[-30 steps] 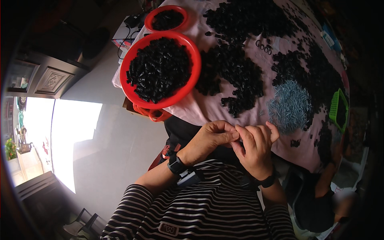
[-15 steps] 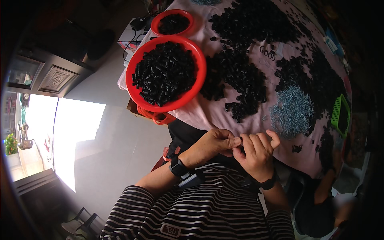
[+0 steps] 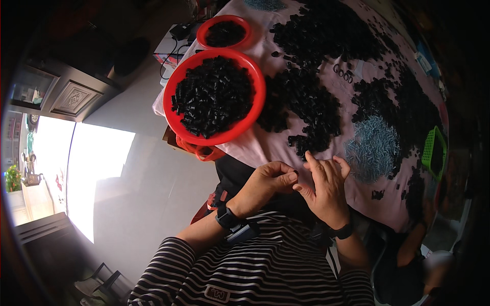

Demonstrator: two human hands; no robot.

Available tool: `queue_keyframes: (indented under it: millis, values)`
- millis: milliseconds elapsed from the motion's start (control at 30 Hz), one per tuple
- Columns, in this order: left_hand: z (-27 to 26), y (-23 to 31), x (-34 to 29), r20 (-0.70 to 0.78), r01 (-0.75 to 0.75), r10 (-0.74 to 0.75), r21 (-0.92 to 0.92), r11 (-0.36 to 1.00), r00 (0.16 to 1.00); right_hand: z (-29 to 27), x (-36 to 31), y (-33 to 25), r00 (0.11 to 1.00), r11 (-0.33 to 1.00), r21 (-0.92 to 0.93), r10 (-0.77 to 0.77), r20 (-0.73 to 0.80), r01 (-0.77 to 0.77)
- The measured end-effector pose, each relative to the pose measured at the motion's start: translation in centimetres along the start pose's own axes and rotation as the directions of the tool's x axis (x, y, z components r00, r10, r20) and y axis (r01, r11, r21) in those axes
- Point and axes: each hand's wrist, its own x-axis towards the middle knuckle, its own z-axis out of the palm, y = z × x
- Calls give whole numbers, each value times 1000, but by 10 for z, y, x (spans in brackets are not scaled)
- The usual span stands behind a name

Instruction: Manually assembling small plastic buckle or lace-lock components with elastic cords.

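My left hand [image 3: 265, 184] is closed in a pinch at the table's near edge. Between its thumb and forefinger shows the tip of a small black part [image 3: 296, 172]. My right hand [image 3: 326, 191] is just beside it, fingers stretched out and apart, with nothing visible in it. Its fingertips reach toward the near end of a heap of small black plastic parts [image 3: 316, 109]. To the right of that heap lies a pile of silvery-blue screws [image 3: 373, 148]. A large red basin [image 3: 258, 84] full of black tubular parts stands to the left.
A smaller red basin [image 3: 249, 31] with black parts stands behind the large one. More black heaps [image 3: 326, 28] cover the pink tablecloth [image 3: 275, 145]. A green basket [image 3: 434, 148] sits at the right edge. Another person's arm [image 3: 411, 245] is at the lower right.
My right hand has drawn apart from the left one, and its fingers have straightened toward the heap. The left hand keeps its pinch in nearly the same place.
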Motion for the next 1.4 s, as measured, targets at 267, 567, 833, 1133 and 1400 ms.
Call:
queue_keyframes:
  millis: [267, 567, 833, 1133, 1400]
  values:
    - [-13, 10, -4, -140, -107, 100, -47, 993, 985, 59, 82, 19, 954, 997, 20, -62, -293, 71]
    - [-28, 14, -10, -122, -88, 74, -113, 990, 990, 85, 107, 26, 958, 983, -110, -168, -233, 146]
    - [-26, 24, -7, -159, -19, -21, -246, 969, 987, 79, 107, 18, 976, 969, -209, -167, -143, 135]
    - [-33, 15, -4, -216, -117, 67, -228, 966, 974, 80, 110, 17, 978, 961, -247, -158, -134, 121]
    - [-24, 20, -11, -219, -152, 133, -74, 986, 967, 49, 96, 8, 950, 998, 18, -51, -307, 59]
